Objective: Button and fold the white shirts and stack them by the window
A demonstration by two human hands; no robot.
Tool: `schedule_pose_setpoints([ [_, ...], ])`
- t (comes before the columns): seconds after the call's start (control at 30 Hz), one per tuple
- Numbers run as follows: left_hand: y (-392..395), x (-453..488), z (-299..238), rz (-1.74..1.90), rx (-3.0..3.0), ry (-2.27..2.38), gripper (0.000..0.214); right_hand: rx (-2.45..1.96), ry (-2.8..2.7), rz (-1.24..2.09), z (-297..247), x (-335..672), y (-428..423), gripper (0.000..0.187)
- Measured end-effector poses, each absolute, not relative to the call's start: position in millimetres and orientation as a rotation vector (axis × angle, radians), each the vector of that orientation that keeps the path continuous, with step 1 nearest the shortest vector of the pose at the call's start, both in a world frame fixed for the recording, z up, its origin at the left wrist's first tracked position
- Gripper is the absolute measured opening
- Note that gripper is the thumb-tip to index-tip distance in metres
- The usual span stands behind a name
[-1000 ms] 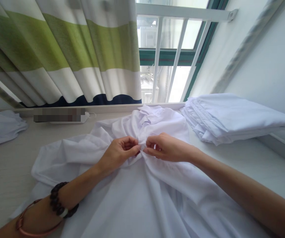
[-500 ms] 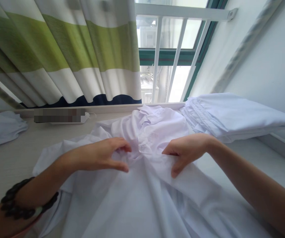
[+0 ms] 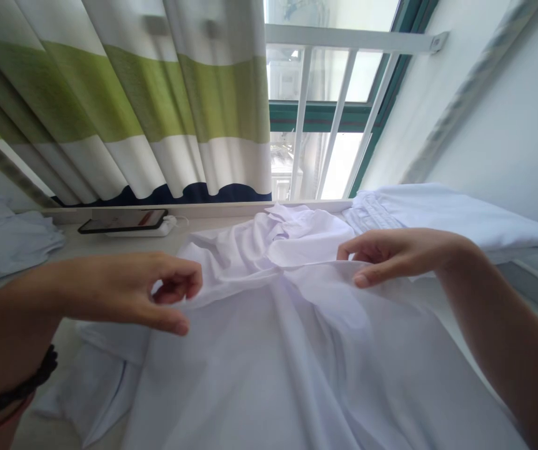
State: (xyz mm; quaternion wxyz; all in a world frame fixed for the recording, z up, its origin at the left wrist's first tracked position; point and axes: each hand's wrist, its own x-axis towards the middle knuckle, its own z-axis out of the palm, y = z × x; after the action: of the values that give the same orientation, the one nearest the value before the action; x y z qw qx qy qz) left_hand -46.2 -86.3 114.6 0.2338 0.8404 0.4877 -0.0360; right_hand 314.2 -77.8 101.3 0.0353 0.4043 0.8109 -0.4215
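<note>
A white shirt [image 3: 250, 356] lies spread in front of me, its rumpled collar end [image 3: 297, 234] toward the window. My left hand [image 3: 170, 294] is at the shirt's left edge, with curled fingers and the thumb held below them; cloth runs in between. On the right side my right hand [image 3: 376, 256] has the fabric between bent fingers and thumb. A fairly straight fold of cloth stretches from one hand to the other. The fingertips of both hands are partly hidden. A dark beaded bracelet [image 3: 34, 378] circles my left wrist.
Folded white clothes [image 3: 456, 212] are stacked at the right by the wall. More white cloth [image 3: 15, 240] lies at the far left. A phone [image 3: 125, 220] with a white plug and cable rests near the back ledge. Behind are a striped curtain [image 3: 142, 94] and white window bars [image 3: 334, 40].
My hands have moved apart, the left one leftward and the right one rightward and farther away. The cloth between them is spread wider. The view has tilted slightly upward.
</note>
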Motion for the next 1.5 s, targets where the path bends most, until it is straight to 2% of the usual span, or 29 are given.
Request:
schedule_pose_setpoints([
  [0.13,-105,-21,109,-0.533,2.044,0.992,0.021,0.909,2.369,-1.443,96,290,-90,0.042],
  [0.23,-97,-14,87,-0.503,2.141,1.092,0.024,0.8,2.288,-1.48,87,270,-95,0.04],
  [0.33,-79,-22,69,-0.381,2.364,1.228,0.017,0.852,2.208,-1.508,75,259,-94,0.037],
  [0.4,-72,-29,65,-0.405,2.399,1.271,0.017,0.925,2.254,-1.389,65,255,-91,0.034],
  [0.57,-79,-39,80,-0.455,2.295,1.46,0.042,1.166,2.475,-0.901,33,245,-85,0.036],
  [0.67,-89,-37,88,-0.503,2.26,1.517,0.027,1.296,2.507,-0.856,23,244,-79,0.042],
  [0.73,-97,-33,89,-0.562,2.265,1.462,0.014,1.293,2.504,-0.916,26,247,-77,0.042],
  [0.8,-105,-25,87,-0.606,2.259,1.343,0.008,1.217,2.429,-1.06,36,254,-76,0.035],
  [0.83,-110,-20,86,-0.612,2.259,1.274,0.009,1.178,2.379,-1.134,42,257,-77,0.028],
  [0.9,-117,-11,81,-0.613,2.269,1.166,0.026,1.128,2.293,-1.242,55,264,-79,0.016],
  [0.97,-119,-4,75,-0.601,2.217,1.145,0.034,1.101,2.238,-1.294,64,268,-83,0.014],
  [1.07,-114,5,61,-0.613,2.008,1.272,0.016,1.06,2.119,-1.362,64,263,-92,0.013],
  [1.1,-111,6,56,-0.609,1.98,1.331,0.007,1.065,2.084,-1.346,60,258,-97,0.014],
  [1.13,-109,8,52,-0.587,2.009,1.369,0.007,1.083,2.073,-1.279,56,252,-101,0.018],
  [1.23,-107,11,43,-0.466,2.265,1.301,0.02,1.174,2.273,-0.831,44,230,-117,0.032],
  [1.33,-110,15,40,-0.395,2.398,1.172,0.01,1.138,2.487,-0.53,40,216,-126,0.028],
  [1.4,-111,16,39,-0.437,2.385,1.178,0.006,1.088,2.474,-0.533,43,217,-126,0.018],
  [1.5,-110,15,42,-0.492,2.339,1.263,0.009,1.093,2.396,-0.744,52,228,-118,0.022],
])
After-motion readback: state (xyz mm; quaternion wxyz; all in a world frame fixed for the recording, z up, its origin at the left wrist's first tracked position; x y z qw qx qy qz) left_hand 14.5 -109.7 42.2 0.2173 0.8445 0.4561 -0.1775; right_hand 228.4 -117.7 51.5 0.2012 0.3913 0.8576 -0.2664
